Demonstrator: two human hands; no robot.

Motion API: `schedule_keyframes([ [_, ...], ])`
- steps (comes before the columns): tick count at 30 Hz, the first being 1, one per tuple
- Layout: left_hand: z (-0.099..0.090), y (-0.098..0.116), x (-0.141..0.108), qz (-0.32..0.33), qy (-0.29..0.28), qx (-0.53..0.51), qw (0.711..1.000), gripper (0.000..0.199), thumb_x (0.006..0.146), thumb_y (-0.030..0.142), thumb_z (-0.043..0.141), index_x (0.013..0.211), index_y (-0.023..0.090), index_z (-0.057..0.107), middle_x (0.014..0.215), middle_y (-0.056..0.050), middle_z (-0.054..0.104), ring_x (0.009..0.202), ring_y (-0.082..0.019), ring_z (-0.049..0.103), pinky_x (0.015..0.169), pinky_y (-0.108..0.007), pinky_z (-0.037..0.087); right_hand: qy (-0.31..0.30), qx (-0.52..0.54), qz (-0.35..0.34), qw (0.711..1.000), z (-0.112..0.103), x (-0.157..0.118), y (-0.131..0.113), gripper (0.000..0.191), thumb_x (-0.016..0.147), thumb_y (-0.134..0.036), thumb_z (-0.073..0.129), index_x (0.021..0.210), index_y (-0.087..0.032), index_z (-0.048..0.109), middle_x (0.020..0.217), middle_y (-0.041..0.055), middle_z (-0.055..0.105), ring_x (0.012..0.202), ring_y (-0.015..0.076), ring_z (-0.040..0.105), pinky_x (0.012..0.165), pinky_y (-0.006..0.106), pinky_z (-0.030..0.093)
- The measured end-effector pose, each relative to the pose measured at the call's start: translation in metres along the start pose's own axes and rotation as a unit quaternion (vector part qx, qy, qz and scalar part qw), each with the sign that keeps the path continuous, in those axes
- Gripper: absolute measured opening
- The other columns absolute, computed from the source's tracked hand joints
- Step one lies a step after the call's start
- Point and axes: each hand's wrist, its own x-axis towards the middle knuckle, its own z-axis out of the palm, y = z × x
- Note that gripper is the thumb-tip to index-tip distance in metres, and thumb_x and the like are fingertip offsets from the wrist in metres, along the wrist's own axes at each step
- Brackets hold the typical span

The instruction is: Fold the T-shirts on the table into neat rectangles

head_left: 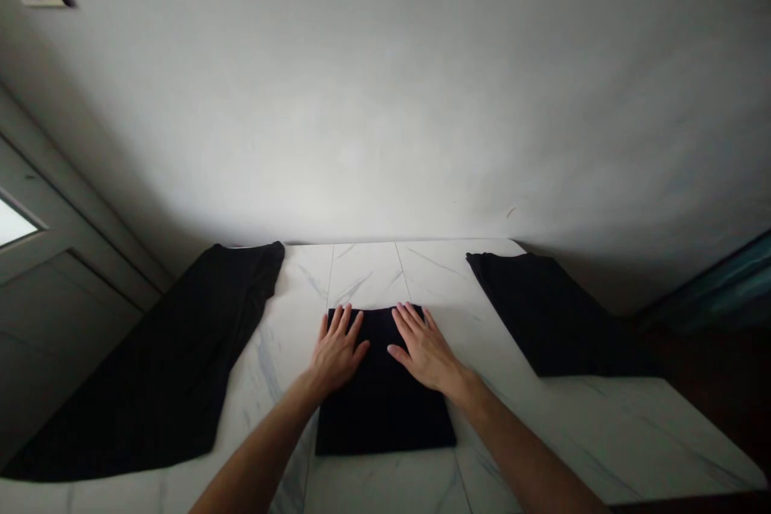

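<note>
A folded black cloth garment [385, 409] lies flat in a neat rectangle in front of me; its exact kind does not show. My left hand [338, 349] rests palm down on its upper left part, fingers spread and pointing away from me. On the upper right part lies my right hand [423, 349], also flat with the fingers stretched out. Both hands press on the cloth without gripping it. The far edge of the garment shows between and just beyond the fingertips.
The white marble-patterned table [361, 261] meets a pale wall [385, 112]. Dark cloth [157, 361] spreads over its left side, and another dark folded cloth [560, 321] lies at the right. A panelled door [54, 289] stands left; bluish fabric [716, 289] hangs far right.
</note>
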Motion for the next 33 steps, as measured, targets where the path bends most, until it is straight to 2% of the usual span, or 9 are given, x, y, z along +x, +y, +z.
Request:
schedule_keyframes([
  [8, 0.000, -0.015, 0.015, -0.031, -0.026, -0.009, 0.999, 0.061, 0.102, 0.046, 0.035, 0.156, 0.019, 0.034, 0.164, -0.011, 0.031, 0.154, -0.032, 0.016, 0.121, -0.060, 0.018, -0.030, 0.012, 0.018, 0.999, 0.004, 0.022, 0.011, 0.072, 0.102, -0.055, 0.032, 0.158, -0.011, 0.028, 0.164, 0.0152, 0.026, 0.153, 0.0284, 0.018, 0.123, 0.053, 0.012],
  [10, 0.000, -0.022, 0.020, -0.027, -0.037, -0.022, 0.999, 0.059, 0.103, 0.047, 0.033, 0.155, 0.020, 0.037, 0.163, -0.010, 0.035, 0.153, -0.032, 0.019, 0.121, -0.059, 0.020, -0.038, 0.023, 0.022, 0.999, 0.004, 0.028, 0.015, 0.067, 0.102, -0.051, 0.034, 0.156, -0.012, 0.034, 0.162, 0.0154, 0.033, 0.152, 0.0285, 0.024, 0.122, 0.052, 0.016],
  [12, -0.003, -0.029, 0.025, -0.044, -0.018, -0.038, 0.998, 0.055, 0.104, 0.043, 0.031, 0.152, 0.019, 0.041, 0.159, -0.012, 0.042, 0.150, -0.030, 0.029, 0.119, -0.055, 0.026, -0.005, 0.036, 0.023, 0.999, 0.001, 0.033, 0.021, 0.057, 0.104, -0.044, 0.035, 0.152, -0.014, 0.042, 0.156, 0.0153, 0.044, 0.146, 0.0269, 0.036, 0.120, 0.048, 0.022],
  [16, -0.015, -0.043, 0.034, -0.115, 0.014, -0.066, 0.991, 0.042, 0.100, 0.038, 0.041, 0.131, 0.015, 0.059, 0.138, -0.018, 0.058, 0.131, -0.032, 0.049, 0.104, -0.047, 0.042, 0.076, 0.029, 0.063, 0.995, -0.007, 0.041, 0.034, 0.038, 0.102, -0.037, 0.046, 0.131, -0.018, 0.061, 0.128, 0.0143, 0.066, 0.121, 0.0252, 0.058, 0.105, 0.039, 0.041],
  [20, -0.022, -0.049, 0.039, -0.134, -0.014, -0.142, 0.981, 0.021, 0.091, 0.033, 0.058, 0.103, 0.017, 0.064, 0.126, -0.016, 0.060, 0.126, -0.034, 0.048, 0.103, -0.050, 0.039, 0.056, 0.020, 0.088, 0.994, -0.006, 0.049, 0.043, 0.024, 0.092, -0.042, 0.065, 0.100, -0.019, 0.070, 0.107, 0.0114, 0.070, 0.107, 0.0264, 0.061, 0.093, 0.037, 0.046],
  [23, -0.023, -0.051, 0.045, -0.142, -0.021, -0.207, 0.968, 0.014, 0.086, 0.030, 0.064, 0.094, 0.019, 0.062, 0.110, -0.012, 0.064, 0.114, -0.031, 0.056, 0.099, -0.047, 0.042, 0.058, 0.104, 0.094, 0.989, -0.002, 0.054, 0.048, 0.020, 0.086, -0.036, 0.070, 0.097, -0.019, 0.067, 0.101, 0.0084, 0.071, 0.098, 0.0233, 0.063, 0.088, 0.034, 0.047],
  [27, -0.023, -0.056, 0.049, -0.155, -0.024, -0.344, 0.926, 0.024, 0.084, 0.034, 0.067, 0.101, 0.020, 0.058, 0.084, -0.003, 0.064, 0.084, -0.022, 0.064, 0.079, -0.035, 0.050, 0.098, 0.263, 0.125, 0.952, 0.000, 0.058, 0.054, 0.024, 0.080, -0.035, 0.072, 0.097, -0.020, 0.064, 0.096, 0.0048, 0.072, 0.093, 0.0220, 0.066, 0.084, 0.033, 0.049],
  [30, -0.022, -0.058, 0.049, -0.164, 0.003, -0.481, 0.861, 0.046, 0.084, 0.043, 0.066, 0.120, 0.019, 0.051, 0.089, -0.003, 0.066, 0.078, -0.017, 0.065, 0.071, -0.030, 0.052, 0.156, 0.353, 0.152, 0.910, 0.002, 0.060, 0.057, 0.032, 0.077, -0.034, 0.072, 0.104, -0.020, 0.062, 0.110, 0.0074, 0.071, 0.106, 0.0232, 0.066, 0.092, 0.035, 0.049],
  [33, -0.021, -0.058, 0.047, -0.165, 0.033, -0.570, 0.805, 0.068, 0.079, 0.052, 0.070, 0.132, 0.017, 0.045, 0.105, -0.009, 0.067, 0.082, -0.016, 0.066, 0.074, -0.030, 0.052, 0.167, 0.400, 0.170, 0.885, 0.008, 0.059, 0.059, 0.042, 0.077, -0.030, 0.069, 0.116, -0.017, 0.060, 0.125, 0.0117, 0.067, 0.114, 0.0229, 0.065, 0.098, 0.037, 0.049],
])
